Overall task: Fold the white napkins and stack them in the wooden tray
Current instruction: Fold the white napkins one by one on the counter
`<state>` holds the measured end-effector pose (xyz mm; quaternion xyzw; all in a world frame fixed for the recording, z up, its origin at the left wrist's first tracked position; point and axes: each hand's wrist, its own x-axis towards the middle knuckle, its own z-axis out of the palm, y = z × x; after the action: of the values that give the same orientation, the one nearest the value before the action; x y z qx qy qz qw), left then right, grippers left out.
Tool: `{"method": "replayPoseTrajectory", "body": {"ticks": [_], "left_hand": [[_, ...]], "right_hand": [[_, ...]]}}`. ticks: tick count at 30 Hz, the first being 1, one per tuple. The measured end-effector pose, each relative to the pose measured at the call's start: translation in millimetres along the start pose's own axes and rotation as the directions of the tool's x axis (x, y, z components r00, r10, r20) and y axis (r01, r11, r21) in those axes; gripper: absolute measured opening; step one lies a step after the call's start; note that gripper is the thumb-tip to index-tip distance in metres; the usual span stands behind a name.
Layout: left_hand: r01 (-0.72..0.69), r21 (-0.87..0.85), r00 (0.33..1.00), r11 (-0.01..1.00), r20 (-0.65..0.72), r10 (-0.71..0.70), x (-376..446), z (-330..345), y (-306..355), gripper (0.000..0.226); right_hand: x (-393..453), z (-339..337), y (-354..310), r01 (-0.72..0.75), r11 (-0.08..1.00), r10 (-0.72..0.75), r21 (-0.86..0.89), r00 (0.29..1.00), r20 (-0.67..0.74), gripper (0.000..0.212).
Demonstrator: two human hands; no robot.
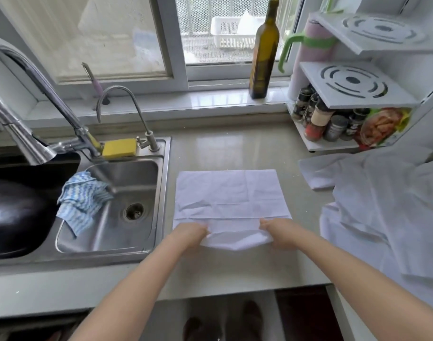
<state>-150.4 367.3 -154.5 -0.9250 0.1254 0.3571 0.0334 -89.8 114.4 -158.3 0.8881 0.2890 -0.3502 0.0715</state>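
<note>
I see the white napkin (pixel 231 193) spread flat on the worktop (pixel 235 146) just right of the sink (pixel 127 193), its near edge lifted and curling over. My left hand (pixel 189 233) pinches that edge at one end and my right hand (pixel 279 231) pinches the other, each grip closed on the cloth. More white napkins (pixel 382 205) lie heaped at the right. A blue checked cloth (pixel 84 199) hangs in the sink.

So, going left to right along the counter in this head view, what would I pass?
Dark pan → blue-and-white cloth → sink drain → napkin being folded → heap of white napkins.
</note>
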Motion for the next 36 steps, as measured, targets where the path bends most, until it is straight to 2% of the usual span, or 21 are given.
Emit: {"method": "replayPoseTrajectory", "body": {"ticks": [3,7,10,12,13,15,17,19,22,25,28,31,33,36], "left_hand": [[-0.035,-0.105,0.996,0.994,0.080,0.044,-13.1,-6.0,-7.4,0.017],[0.011,-0.330,0.977,0.944,0.207,0.061,-23.3,-5.4,-18.3,0.021],[0.063,-0.414,0.971,0.908,0.237,0.041,-18.8,-8.8,-20.6,0.020],[0.079,-0.474,0.984,0.877,0.176,0.007,-11.4,-12.1,-22.2,0.019],[0.082,-0.505,0.991,0.859,0.129,-0.019,-7.1,-13.8,-23.1,0.017],[0.086,-0.545,0.996,0.834,0.031,-0.083,2.8,-17.8,-24.3,0.018],[0.096,-0.582,0.988,0.807,-0.039,-0.147,14.1,-23.5,-23.6,0.019],[0.102,-0.618,0.981,0.780,-0.069,-0.183,27.9,-28.7,-21.3,0.022],[0.144,-0.588,0.960,0.796,-0.111,-0.256,46.5,-29.7,-17.1,0.033],[0.223,-0.485,0.920,0.846,-0.182,-0.346,59.7,-25.2,-13.4,0.028],[0.297,-0.471,0.892,0.831,-0.174,-0.417,70.1,-19.6,-11.6,0.031],[0.337,-0.491,0.888,0.803,-0.118,-0.445,79.3,-15.8,-14.9,0.025],[0.346,-0.518,0.886,0.782,-0.093,-0.454,84.6,-14.5,-18.9,0.020],[0.346,-0.567,0.873,0.748,-0.097,-0.478,91.5,-11.9,-23.9,0.027]], "right_hand": [[-13.1,-10.1,5.2,0.010,0.988,-0.024,0.157,0.996,0.088,0.023],[-25.6,-19.4,21.8,-0.091,0.953,-0.001,0.289,0.953,0.304,0.027],[-21.5,-21.3,29.2,-0.126,0.957,0.035,0.260,0.944,0.328,0.032],[-13.6,-22.5,34.3,-0.117,0.924,0.006,0.363,0.956,0.293,0.019],[-8.7,-23.4,37.9,-0.117,0.899,0.004,0.422,0.966,0.259,0.020],[1.0,-24.7,44.7,-0.126,0.854,0.056,0.505,0.987,0.151,0.022],[11.9,-24.4,50.2,-0.122,0.827,0.116,0.549,0.992,0.045,0.014],[22.9,-22.0,52.4,-0.130,0.849,0.179,0.512,0.983,-0.048,0.013],[36.0,-15.2,52.0,-0.167,0.879,0.252,0.448,0.958,-0.136,0.026],[45.6,-5.3,47.7,-0.185,0.866,0.298,0.465,0.937,-0.181,0.018],[52.6,2.1,41.1,-0.196,0.851,0.360,0.488,0.893,-0.270,0.014],[59.7,4.5,35.1,-0.219,0.872,0.392,0.437,0.849,-0.356,0.016],[63.3,6.3,31.9,-0.262,0.862,0.438,0.434,0.818,-0.374,0.018],[67.3,9.2,28.1,-0.314,0.837,0.496,0.448,0.782,-0.377,0.020]]}}
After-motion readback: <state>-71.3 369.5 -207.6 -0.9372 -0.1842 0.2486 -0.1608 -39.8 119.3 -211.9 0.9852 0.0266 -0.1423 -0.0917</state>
